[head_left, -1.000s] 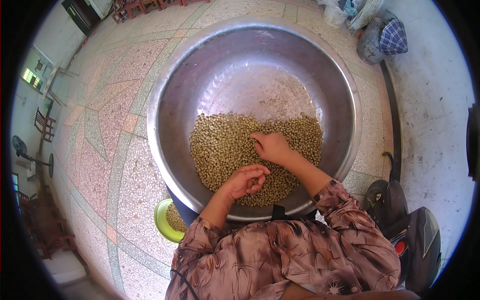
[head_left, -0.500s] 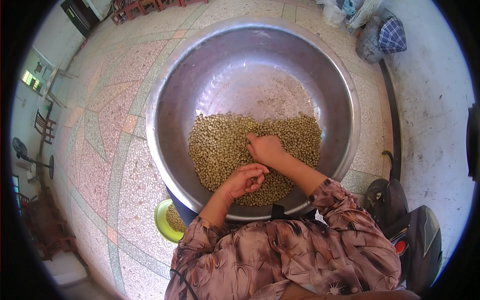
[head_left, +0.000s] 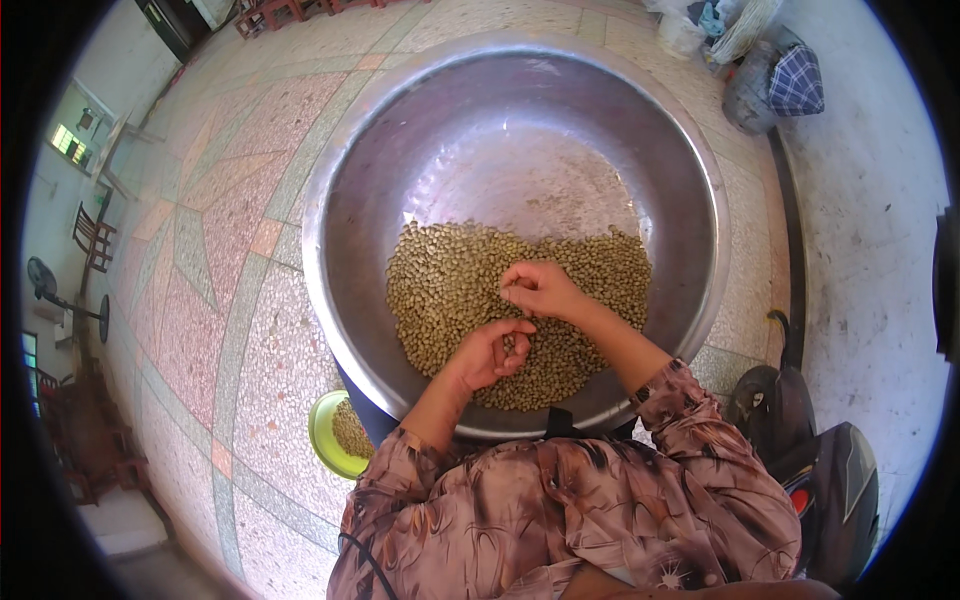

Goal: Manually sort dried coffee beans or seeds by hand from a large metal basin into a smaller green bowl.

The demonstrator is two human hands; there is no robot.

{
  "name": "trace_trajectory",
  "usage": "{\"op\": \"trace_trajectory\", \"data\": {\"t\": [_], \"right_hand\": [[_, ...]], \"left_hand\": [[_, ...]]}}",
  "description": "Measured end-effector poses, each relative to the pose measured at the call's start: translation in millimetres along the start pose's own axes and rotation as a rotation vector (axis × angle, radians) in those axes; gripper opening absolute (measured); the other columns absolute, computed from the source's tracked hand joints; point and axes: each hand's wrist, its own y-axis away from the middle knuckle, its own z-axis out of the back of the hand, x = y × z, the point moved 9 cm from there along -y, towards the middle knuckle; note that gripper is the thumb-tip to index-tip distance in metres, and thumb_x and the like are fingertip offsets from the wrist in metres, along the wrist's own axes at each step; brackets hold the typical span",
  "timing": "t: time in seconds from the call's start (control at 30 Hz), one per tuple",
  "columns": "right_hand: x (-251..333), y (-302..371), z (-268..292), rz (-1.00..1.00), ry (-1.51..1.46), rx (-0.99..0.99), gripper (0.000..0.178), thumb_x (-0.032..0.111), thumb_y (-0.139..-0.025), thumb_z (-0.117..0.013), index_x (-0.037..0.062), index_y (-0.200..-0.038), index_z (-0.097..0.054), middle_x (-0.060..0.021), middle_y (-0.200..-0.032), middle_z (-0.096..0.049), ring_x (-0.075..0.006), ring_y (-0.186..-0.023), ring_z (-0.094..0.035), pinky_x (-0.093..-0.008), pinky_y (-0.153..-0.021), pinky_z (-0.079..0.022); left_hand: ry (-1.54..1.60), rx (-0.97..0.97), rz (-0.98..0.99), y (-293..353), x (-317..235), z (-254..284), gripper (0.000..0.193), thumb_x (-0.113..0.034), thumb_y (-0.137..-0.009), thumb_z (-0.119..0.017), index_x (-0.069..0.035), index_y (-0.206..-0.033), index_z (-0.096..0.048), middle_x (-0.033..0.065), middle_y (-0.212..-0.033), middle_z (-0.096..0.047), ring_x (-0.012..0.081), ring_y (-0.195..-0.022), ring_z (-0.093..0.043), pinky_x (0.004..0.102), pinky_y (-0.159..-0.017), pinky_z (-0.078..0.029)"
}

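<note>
A large round metal basin (head_left: 345, 165) stands before me, a layer of small greenish-tan beans (head_left: 440, 280) heaped across its near half. They look like raw coffee beans. Over the middle of the heap, my right hand (head_left: 547, 292) has its thumb and fingertips pinched together. Just below and to its left, my left hand (head_left: 487, 357) is curled closed, palm partly up, its fingertips near the right hand. Whatever either hand pinches is too small or hidden to make out. The far half of the basin's floor shows bare metal with brownish specks.
At the lower left, a lime-green bowl (head_left: 319, 432) with more beans sits beside the basin. Behind my right elbow is a dark motor scooter (head_left: 840, 480). A grey drum (head_left: 748, 98) with a plaid cloth (head_left: 797, 80) stands by the right wall. Chairs and a fan (head_left: 42, 278) are at far left.
My right hand has drawn back slightly from the beans, its fingertips turning toward me. The left hand's fingers have curled in more. The whole view has shifted a little.
</note>
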Motion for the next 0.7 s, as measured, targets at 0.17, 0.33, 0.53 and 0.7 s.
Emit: {"op": "trace_trajectory", "data": {"t": [0.17,0.33,0.53,0.7], "right_hand": [[7.3,11.9,-29.6,-0.026,-0.325,0.358,0.008,0.009,-0.081,-0.061,0.004,-0.084,-0.055,0.0002,-0.059,-0.056,-0.0057,-0.051,-0.05,-0.0215,-0.045,-0.037],[9.4,13.7,-31.7,0.001,-0.286,0.439,0.009,0.009,-0.08,-0.063,0.0044,-0.083,-0.056,0.0005,-0.062,-0.057,-0.0057,-0.052,-0.052,-0.021,-0.047,-0.038],[11.6,21.2,-33.1,-0.054,-0.364,0.577,0.011,0.014,-0.08,-0.064,0.0053,-0.082,-0.058,-0.0016,-0.068,-0.062,-0.0074,-0.058,-0.056,-0.0199,-0.051,-0.042],[12.4,29.7,-37.3,-0.102,-0.383,0.717,0.014,0.018,-0.081,-0.063,0.0053,-0.083,-0.06,-0.003,-0.069,-0.063,-0.0085,-0.06,-0.057,-0.0209,-0.052,-0.044]], "left_hand": [[0.031,-0.002,-0.019,-0.6,-2.1,-0.1,0.028,-0.029,-0.089,-0.043,-0.003,-0.093,-0.053,0.0058,-0.068,-0.051,0.0138,-0.051,-0.042,0.0226,-0.038,-0.029],[0.065,-0.001,-0.014,-3.1,0.7,4.9,0.026,-0.028,-0.089,-0.043,-0.003,-0.092,-0.051,0.006,-0.071,-0.051,0.0139,-0.052,-0.043,0.0223,-0.038,-0.03],[0.06,-0.03,-0.006,-3.7,0.8,5.9,0.022,-0.024,-0.09,-0.04,-0.004,-0.09,-0.05,0.0054,-0.074,-0.051,0.0151,-0.056,-0.045,0.0225,-0.04,-0.029],[0.033,-0.037,-0.017,-2.7,-0.7,6.2,0.022,-0.024,-0.09,-0.042,-0.004,-0.091,-0.051,0.0047,-0.073,-0.05,0.0141,-0.056,-0.046,0.0227,-0.04,-0.029]]}}
